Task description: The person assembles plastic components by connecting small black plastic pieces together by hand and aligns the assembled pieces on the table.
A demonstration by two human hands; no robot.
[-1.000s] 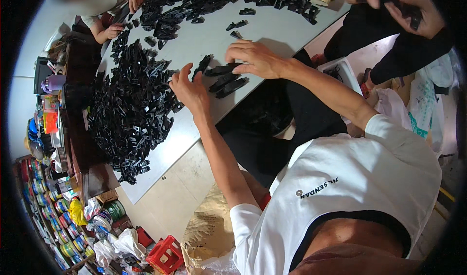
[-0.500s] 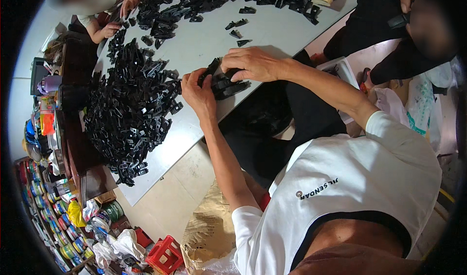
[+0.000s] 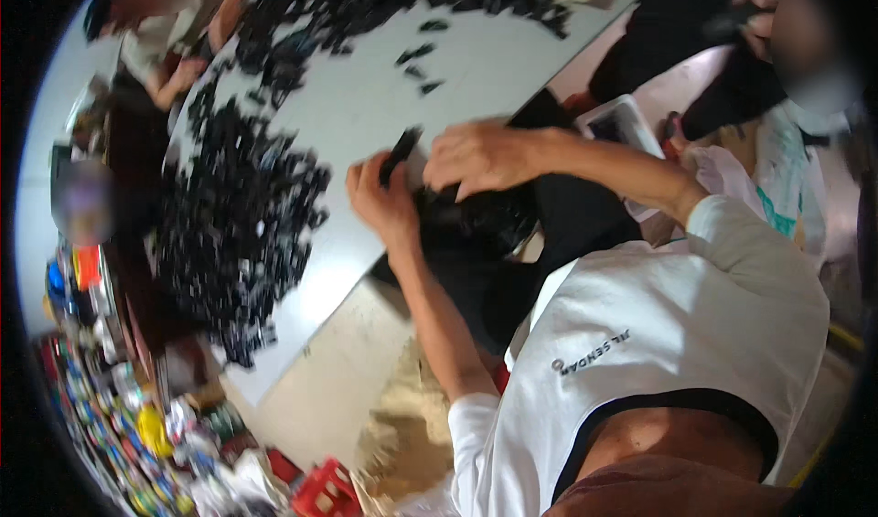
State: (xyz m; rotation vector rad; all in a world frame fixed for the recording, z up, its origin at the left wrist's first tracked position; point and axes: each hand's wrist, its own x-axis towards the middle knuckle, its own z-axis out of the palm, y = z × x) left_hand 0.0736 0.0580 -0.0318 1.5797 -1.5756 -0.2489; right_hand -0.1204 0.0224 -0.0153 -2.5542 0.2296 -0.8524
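Note:
My left hand (image 3: 382, 204) is closed around a narrow black plastic part (image 3: 400, 154), which sticks up past the thumb and fingers at the near edge of the white table (image 3: 357, 87). Close beside it on the right, my right hand (image 3: 485, 159) has its fingers curled in. Blur and the hand itself hide whatever those fingers hold. A large pile of small black plastic parts (image 3: 242, 234) lies to the left of my hands. Beyond them, a few loose black parts (image 3: 416, 53) rest on the table.
More black parts (image 3: 366, 5) are heaped along the table's far side, where another person's hand (image 3: 187, 74) is at work. At the right sit a white bin (image 3: 631, 119) and another person's dark-trousered legs (image 3: 640, 64). A red crate (image 3: 326, 491) and brown sack (image 3: 402, 435) stand on the floor.
The view has shifted and blurred. The black parts that lay under my hands at the table edge no longer show there. My right hand's fingers have curled in more.

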